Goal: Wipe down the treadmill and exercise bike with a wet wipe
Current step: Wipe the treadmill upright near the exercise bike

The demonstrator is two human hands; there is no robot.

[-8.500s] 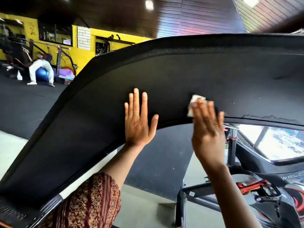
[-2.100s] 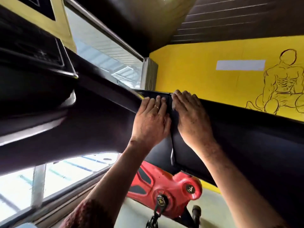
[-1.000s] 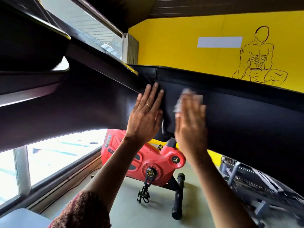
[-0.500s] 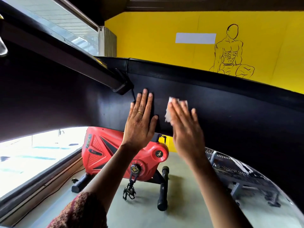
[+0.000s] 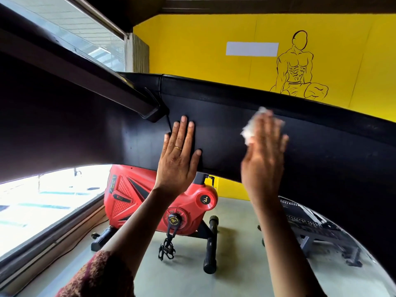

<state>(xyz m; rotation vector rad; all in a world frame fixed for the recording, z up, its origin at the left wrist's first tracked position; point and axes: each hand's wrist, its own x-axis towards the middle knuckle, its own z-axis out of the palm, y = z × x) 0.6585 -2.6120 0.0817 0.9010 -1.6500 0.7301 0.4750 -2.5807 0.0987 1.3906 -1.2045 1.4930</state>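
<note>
On black panel [image 5: 225, 123]: L hand [image 5: 179, 161] flat; R hand [image 5: 262, 161], blurred, flat over half-hidden wipe [image 5: 248, 132].

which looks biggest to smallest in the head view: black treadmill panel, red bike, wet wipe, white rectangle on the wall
1. black treadmill panel
2. red bike
3. white rectangle and wet wipe: about alike; the wipe is partly under the right hand and nearer the camera, so unranked

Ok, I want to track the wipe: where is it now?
Head view, right of centre: the wipe sits under the right hand, pressed to the black treadmill, with the left hand flat to its left.
</note>
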